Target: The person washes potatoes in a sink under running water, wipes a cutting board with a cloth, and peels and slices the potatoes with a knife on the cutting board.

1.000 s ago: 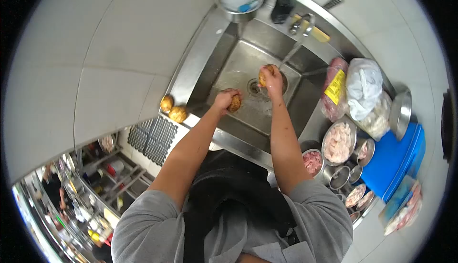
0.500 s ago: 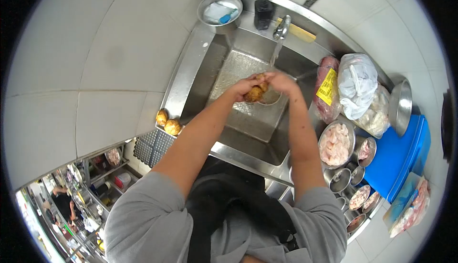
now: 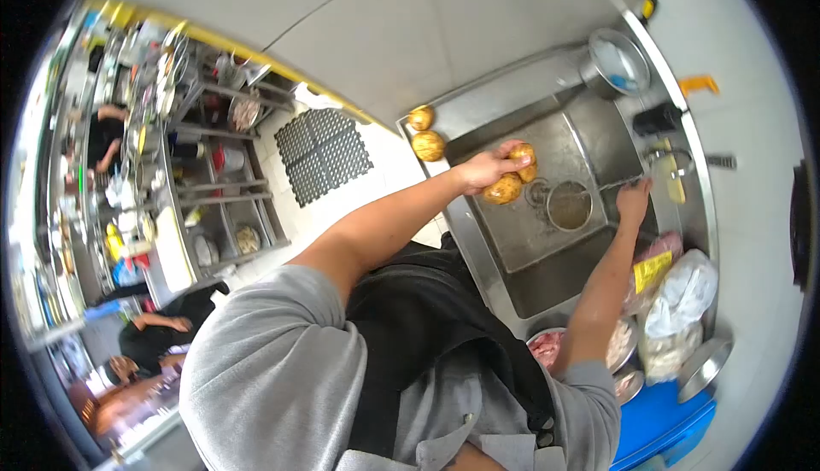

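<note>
My left hand [image 3: 495, 169] is closed around wet yellow-brown potatoes [image 3: 502, 188], held over the left side of the steel sink [image 3: 530, 253]. Across the basin, my right hand [image 3: 633, 202] reaches to the thin stream from the tap [image 3: 675, 162]. It holds nothing that I can see, and its fingers look stretched out, though small in view. Below and between the hands, a round metal container [image 3: 571, 229] with cloudy water stands in the sink. Two more potatoes [image 3: 428, 146] lie on the sink's left ledge.
A metal bowl [image 3: 589, 74] and a black bottle [image 3: 656, 119] stand along the sink's back. Bagged food [image 3: 683, 292], bowls of raw meat [image 3: 545, 347] and a blue lidded box [image 3: 662, 424] are at right. A black mat [image 3: 323, 155] lies on the floor; co-workers [image 3: 162, 326] are at left.
My hands have parted: the left moved toward the left ledge with the potatoes, the right toward the tap. The view has turned left, bringing more of the kitchen into sight.
</note>
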Demonstrator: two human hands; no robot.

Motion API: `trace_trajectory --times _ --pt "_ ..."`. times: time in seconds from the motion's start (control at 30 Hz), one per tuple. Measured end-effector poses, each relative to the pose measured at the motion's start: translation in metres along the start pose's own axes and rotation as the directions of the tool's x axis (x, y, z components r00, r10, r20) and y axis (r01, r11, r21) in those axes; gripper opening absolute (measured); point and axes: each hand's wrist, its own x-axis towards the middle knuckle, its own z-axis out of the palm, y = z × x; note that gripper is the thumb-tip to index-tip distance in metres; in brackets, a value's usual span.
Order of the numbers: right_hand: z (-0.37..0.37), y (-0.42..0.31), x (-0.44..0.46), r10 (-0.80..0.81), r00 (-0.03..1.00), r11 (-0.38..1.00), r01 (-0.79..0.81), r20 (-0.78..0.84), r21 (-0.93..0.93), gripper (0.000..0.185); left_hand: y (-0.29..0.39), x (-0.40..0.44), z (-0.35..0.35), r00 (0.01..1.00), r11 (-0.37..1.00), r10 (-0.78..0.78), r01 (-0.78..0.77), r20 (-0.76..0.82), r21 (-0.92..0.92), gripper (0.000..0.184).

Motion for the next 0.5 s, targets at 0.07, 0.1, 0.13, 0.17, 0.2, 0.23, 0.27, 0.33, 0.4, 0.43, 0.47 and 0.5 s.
trace_trajectory --times 0.07,0.1,0.13,0.17,0.2,0.23,0.27,0.33,0.4,0.43,0.47,0.5 --pt "-0.004 -0.043 -0.022 0.065 0.972 0.993 -0.086 0.227 0.084 0.051 0.020 -0.054 -0.025 0.993 0.995 0.092 -0.089 -0.080 0.040 0.067" --pt "-0.048 -0.107 -0.024 0.175 0.864 0.957 -0.262 0.473 0.126 0.051 0.024 -0.078 -0.041 0.979 0.987 0.152 -0.143 -0.138 0.073 0.066" --pt "-0.096 -0.176 -0.024 0.263 0.700 0.905 -0.417 0.664 0.081 0.050 0.018 -0.099 -0.061 0.958 0.978 0.211 -0.207 -0.197 0.041 0.066" --pt "-0.098 -0.235 -0.043 0.214 0.778 0.924 -0.357 0.590 0.136 0.054 0.013 -0.121 -0.081 0.929 0.962 0.266 -0.271 -0.256 0.016 0.065" --pt "-0.085 -0.285 -0.060 0.026 0.825 0.906 -0.258 0.565 0.335 0.058 0.013 -0.152 -0.095 0.899 0.950 0.293 -0.311 -0.326 -0.005 0.061" --pt "-0.084 -0.333 -0.068 -0.112 0.866 0.890 -0.130 0.487 0.437 0.062 0.012 -0.182 -0.108 0.874 0.935 0.322 -0.353 -0.365 -0.021 0.058" --pt "-0.083 -0.380 -0.077 -0.248 0.884 0.853 0.005 0.396 0.522 0.066 0.006 -0.207 -0.125 0.851 0.930 0.320 -0.366 -0.418 -0.034 0.057" --pt "-0.117 -0.475 -0.080 -0.402 0.830 0.886 0.246 0.386 0.394 0.075 -0.011 -0.269 -0.164 0.769 0.919 0.284 -0.389 -0.573 -0.066 0.057" --pt "-0.093 -0.512 -0.091 -0.514 0.795 0.837 0.384 0.321 0.389 0.074 -0.050 -0.317 -0.208 0.570 0.887 0.381 -0.446 -0.728 0.115 0.067" --pt "-0.076 -0.517 -0.097 -0.541 0.789 0.818 0.414 0.291 0.399 0.074 -0.053 -0.354 -0.214 0.613 0.893 0.283 -0.448 -0.737 -0.030 0.076" --pt "-0.060 -0.521 -0.103 -0.555 0.787 0.807 0.432 0.269 0.403 0.073 -0.070 -0.376 -0.227 0.484 0.865 0.291 -0.502 -0.825 0.011 0.078" --pt "-0.047 -0.519 -0.107 -0.558 0.792 0.805 0.442 0.250 0.395 0.073 -0.091 -0.397 -0.247 0.456 0.814 0.298 -0.581 -0.839 -0.027 0.074"
